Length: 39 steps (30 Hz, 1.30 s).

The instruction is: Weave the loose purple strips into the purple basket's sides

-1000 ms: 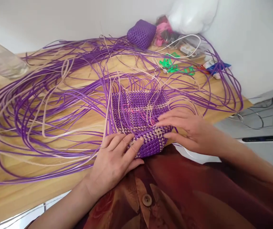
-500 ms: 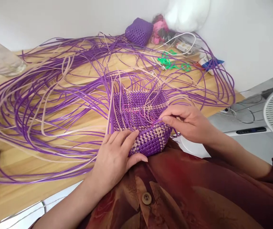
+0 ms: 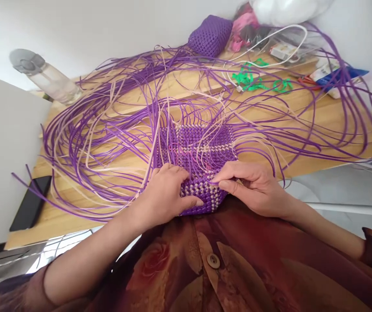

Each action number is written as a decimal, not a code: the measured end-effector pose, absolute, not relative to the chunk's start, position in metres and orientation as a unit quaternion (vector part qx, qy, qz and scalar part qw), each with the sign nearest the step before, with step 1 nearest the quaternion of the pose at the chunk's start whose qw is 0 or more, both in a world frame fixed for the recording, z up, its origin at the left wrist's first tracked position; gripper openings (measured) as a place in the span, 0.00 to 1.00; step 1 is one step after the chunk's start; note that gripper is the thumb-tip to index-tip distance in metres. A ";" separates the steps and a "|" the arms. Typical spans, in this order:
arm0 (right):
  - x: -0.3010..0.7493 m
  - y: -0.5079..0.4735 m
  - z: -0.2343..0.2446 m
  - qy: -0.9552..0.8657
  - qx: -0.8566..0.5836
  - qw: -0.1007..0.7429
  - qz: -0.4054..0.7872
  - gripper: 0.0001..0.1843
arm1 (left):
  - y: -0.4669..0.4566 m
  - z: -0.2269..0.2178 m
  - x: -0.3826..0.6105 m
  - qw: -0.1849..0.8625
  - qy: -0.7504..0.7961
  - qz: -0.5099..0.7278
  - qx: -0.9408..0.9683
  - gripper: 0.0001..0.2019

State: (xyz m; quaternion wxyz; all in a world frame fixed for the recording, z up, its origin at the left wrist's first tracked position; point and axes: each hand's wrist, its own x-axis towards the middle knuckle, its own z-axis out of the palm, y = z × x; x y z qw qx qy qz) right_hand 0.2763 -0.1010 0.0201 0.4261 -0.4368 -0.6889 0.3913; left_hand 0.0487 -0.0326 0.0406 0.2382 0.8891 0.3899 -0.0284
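A part-woven basket [image 3: 202, 200] of purple and cream plastic strips sits at the table's near edge, against my shirt. My left hand [image 3: 163, 193] grips its near left wall, thumb on the outer face and fingers over the top. At the upper edge of that wall, on the right, my right hand [image 3: 254, 187] pinches a thin purple strip [image 3: 213, 182] between thumb and forefinger. Loose purple and cream strips [image 3: 72, 130] fan out from the basket to the left, back and right. My fingers partly hide the weave.
A purple woven piece [image 3: 210, 37] stands at the back beside pink and white bags. Green ties [image 3: 249, 80] and a blue-and-white packet [image 3: 338, 78] lie at the back right. A clear bottle [image 3: 52, 82] and a black phone-like slab [image 3: 31, 203] are on the left.
My view has shifted, showing the whole bottle and more of the left side. My right hand, still pinching the purple strip, has come lower and closer to the wall. My left hand keeps its grip.
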 end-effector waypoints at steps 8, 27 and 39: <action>0.284 -0.113 0.009 -0.716 -0.404 0.439 0.362 0.09 | -0.033 0.030 0.056 0.497 0.419 0.087 0.755 0.19; 0.279 -0.122 0.026 -0.676 -0.566 0.404 0.243 0.07 | -0.050 0.008 0.062 0.688 0.404 0.190 0.572 0.17; 0.289 -0.071 0.007 -0.763 -0.598 0.232 0.076 0.09 | -0.041 0.007 0.076 0.752 0.379 0.215 0.495 0.15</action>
